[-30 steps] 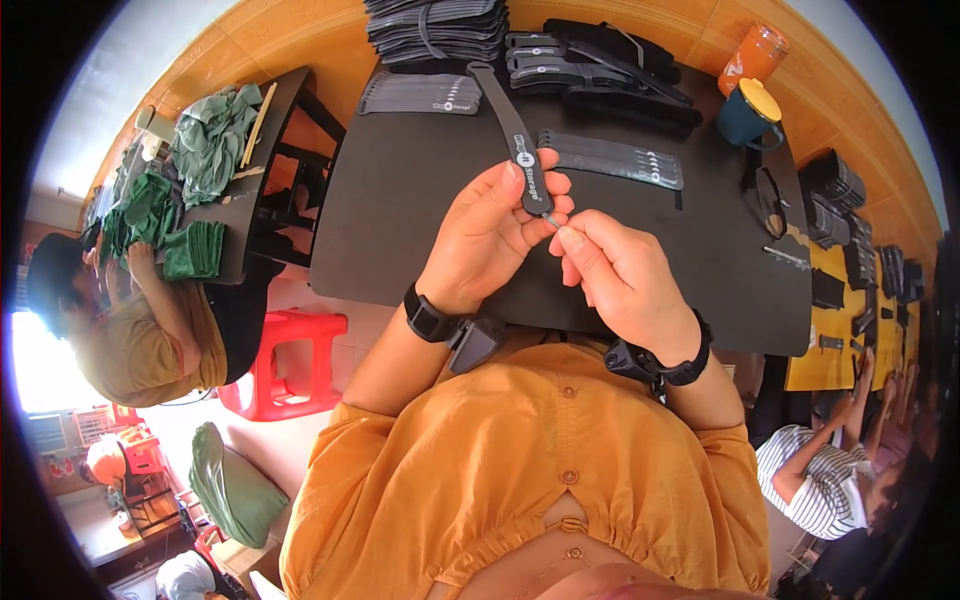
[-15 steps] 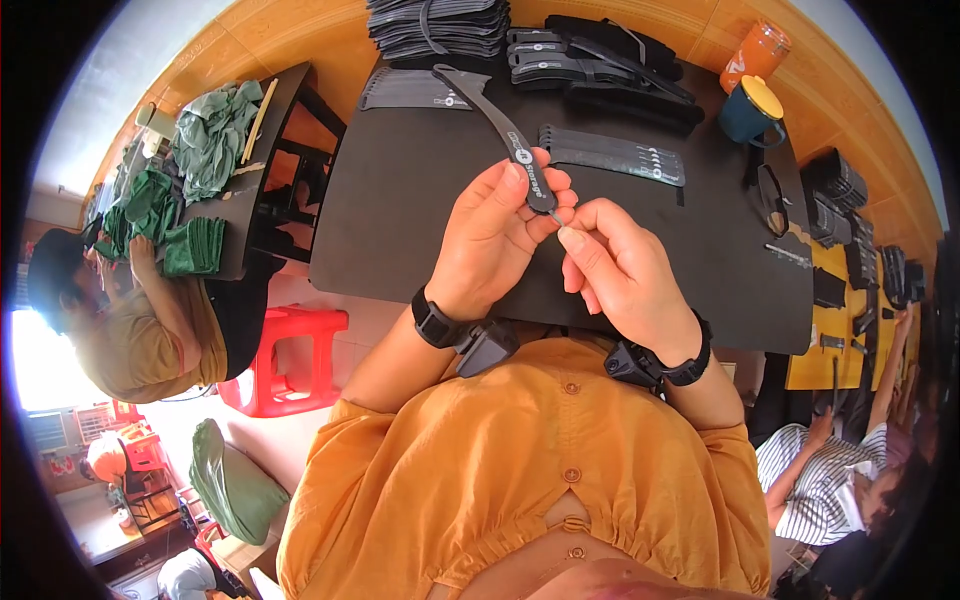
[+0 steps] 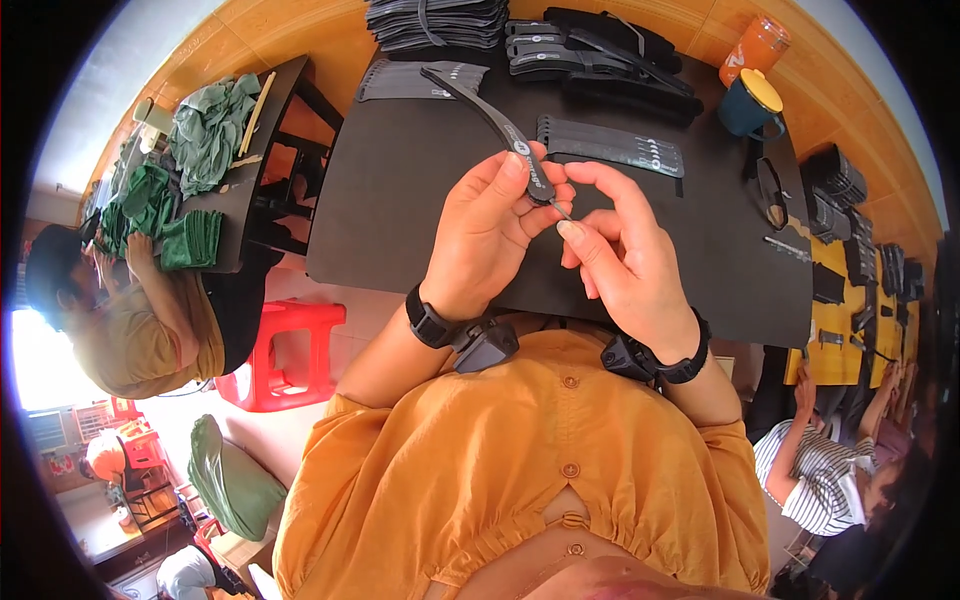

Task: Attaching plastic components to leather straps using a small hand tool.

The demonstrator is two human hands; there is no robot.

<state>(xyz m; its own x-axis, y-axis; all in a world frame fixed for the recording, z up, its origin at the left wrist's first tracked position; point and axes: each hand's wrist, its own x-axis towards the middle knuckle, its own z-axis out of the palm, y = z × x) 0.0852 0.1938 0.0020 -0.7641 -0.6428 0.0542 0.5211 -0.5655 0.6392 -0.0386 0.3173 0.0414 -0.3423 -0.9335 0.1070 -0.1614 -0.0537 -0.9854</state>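
A long curved black strap with white print slants up and away over the dark table. My left hand is closed on its near, rounded end, with the thumb on top. At that end my right hand pinches a thin light strip or thread between thumb and fingers, its index finger raised. What exactly the strip is, I cannot make out. Beyond my hands, a fanned row of dark grey straps lies flat, and another such row lies farther left.
At the table's back stand a tied strap stack and black bundles. A blue mug with yellow lid, an orange bottle and a dark looped thing are at right. Co-workers sit left and right.
My right index finger has lifted and straightened, and the right pinch has drawn slightly away from the strap's end. The strap has shifted slightly left.
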